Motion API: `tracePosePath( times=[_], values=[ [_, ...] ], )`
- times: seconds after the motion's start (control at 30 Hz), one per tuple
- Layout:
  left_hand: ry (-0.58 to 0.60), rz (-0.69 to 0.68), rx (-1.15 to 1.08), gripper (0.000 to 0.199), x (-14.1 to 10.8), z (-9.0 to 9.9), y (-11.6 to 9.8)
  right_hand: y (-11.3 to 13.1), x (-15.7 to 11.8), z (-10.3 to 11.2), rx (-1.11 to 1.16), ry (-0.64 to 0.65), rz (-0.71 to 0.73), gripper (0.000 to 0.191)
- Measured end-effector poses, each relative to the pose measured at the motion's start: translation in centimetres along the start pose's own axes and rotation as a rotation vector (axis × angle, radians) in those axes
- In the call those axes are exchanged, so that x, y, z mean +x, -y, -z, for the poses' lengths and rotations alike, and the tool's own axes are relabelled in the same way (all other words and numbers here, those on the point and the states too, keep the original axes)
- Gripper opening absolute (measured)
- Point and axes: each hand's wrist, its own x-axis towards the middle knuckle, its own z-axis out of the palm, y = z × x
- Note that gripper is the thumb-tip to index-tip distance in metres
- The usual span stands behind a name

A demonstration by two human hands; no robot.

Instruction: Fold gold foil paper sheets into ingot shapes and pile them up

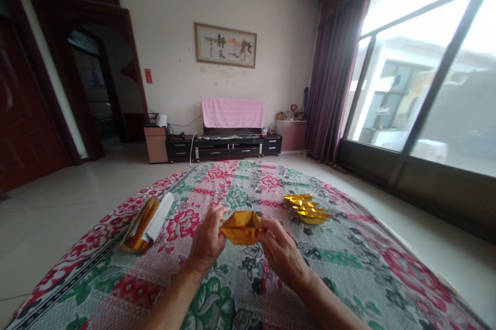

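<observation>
Between my two hands is a folded gold paper ingot, boat-shaped with a hollow middle. My left hand pinches its left tip, and my right hand grips its right end; both hands are closed on it. It is held over the flowered cloth that covers the round table. To the right, beyond my right hand, several finished gold paper ingots lie nested in a row. On the left lies a bundle of gold paper sheets with white paper around it.
Across the room stands a low black TV cabinet, with a pink cloth draped over the set on top. A purple curtain and large windows are on the right. Dark red doors are at the left.
</observation>
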Motion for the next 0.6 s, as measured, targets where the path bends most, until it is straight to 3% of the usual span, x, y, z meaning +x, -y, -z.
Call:
tracePosePath(
  times=[0.37, 0.6],
  values=[
    [-0.060, -0.097, 0.037, 0.058, 0.08, 0.16, -0.44, 0.17, 0.31, 0.06, 0.021, -0.018, 0.074, 0.020],
    [-0.038, -0.235, 0.111, 0.050, 0.10, 0.05, -0.47, -0.17, 0.01, -0.21, -0.004, -0.043, 0.061, 0.038]
  ],
)
